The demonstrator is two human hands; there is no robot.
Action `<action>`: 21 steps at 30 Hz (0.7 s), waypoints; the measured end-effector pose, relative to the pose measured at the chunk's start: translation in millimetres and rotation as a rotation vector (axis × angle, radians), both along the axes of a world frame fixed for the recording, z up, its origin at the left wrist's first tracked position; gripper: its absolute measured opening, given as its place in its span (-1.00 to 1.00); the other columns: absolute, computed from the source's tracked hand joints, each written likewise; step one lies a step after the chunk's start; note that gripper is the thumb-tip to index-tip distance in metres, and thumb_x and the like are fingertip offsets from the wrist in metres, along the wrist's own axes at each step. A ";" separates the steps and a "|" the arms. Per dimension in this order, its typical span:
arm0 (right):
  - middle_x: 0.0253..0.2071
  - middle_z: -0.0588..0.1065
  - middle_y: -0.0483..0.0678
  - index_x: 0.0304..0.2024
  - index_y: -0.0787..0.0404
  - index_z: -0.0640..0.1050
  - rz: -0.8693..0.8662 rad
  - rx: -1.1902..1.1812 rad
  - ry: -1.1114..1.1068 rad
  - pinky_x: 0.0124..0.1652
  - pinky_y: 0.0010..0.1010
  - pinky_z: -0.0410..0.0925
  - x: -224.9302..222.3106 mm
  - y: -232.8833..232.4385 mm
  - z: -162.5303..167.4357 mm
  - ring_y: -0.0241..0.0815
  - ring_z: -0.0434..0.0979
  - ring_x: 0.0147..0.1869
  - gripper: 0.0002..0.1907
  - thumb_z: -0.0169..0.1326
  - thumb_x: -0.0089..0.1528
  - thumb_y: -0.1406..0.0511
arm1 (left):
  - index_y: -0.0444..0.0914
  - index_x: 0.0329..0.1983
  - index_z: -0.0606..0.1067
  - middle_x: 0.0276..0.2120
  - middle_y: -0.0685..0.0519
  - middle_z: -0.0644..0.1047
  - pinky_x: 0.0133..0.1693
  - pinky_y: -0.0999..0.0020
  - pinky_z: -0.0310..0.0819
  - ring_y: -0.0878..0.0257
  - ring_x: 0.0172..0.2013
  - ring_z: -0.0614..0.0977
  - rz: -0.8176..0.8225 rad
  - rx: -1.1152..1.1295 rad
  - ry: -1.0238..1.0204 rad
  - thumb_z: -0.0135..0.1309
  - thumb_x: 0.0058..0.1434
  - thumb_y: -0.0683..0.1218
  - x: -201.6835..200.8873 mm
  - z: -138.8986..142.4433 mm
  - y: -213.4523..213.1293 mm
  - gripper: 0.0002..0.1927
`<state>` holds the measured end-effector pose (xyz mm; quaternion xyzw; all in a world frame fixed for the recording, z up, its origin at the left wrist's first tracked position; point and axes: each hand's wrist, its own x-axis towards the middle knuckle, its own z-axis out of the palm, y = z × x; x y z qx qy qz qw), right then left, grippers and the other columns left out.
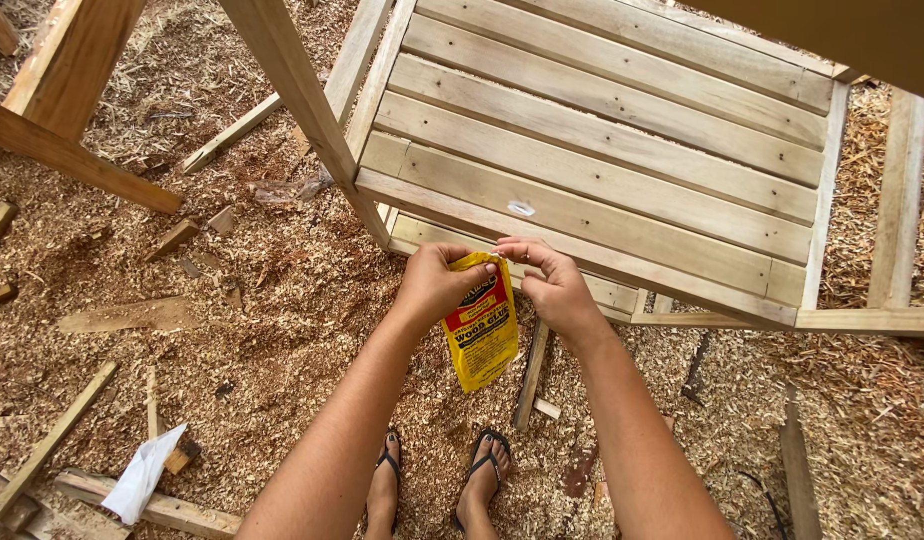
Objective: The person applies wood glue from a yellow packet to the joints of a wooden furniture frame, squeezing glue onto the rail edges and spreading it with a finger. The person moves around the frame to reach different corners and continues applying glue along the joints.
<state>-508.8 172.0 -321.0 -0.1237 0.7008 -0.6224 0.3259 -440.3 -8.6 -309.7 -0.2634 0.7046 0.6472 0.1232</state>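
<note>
My left hand [434, 285] grips the top of a yellow glue pouch [481, 328], which hangs down in front of me. The fingers of my right hand [549, 280] pinch the pouch's upper edge from the right side. Both hands hover just in front of the near edge of a slatted wooden chair seat [622, 150]. A small white blob of glue [521, 209] sits on the front slat, just above my hands.
Sawdust and wood shavings cover the ground. Wood offcuts lie scattered at the left [132, 315]. A white crumpled wrapper [142, 475] lies at lower left. A slanted wooden leg [302, 100] crosses at upper left. My feet in black flip-flops [482, 470] stand below.
</note>
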 end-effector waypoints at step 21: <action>0.57 0.03 -0.22 0.30 -0.39 0.42 0.003 0.886 0.497 0.45 0.27 -0.30 -46.4 -12.3 -41.1 -0.08 -0.18 0.65 -0.24 -0.03 0.09 0.40 | -0.27 -0.18 0.68 -0.37 0.01 0.71 -0.38 0.38 0.65 0.34 -0.43 0.72 0.040 -0.011 -0.005 0.31 0.14 -0.04 2.5 -8.1 -4.8 -0.76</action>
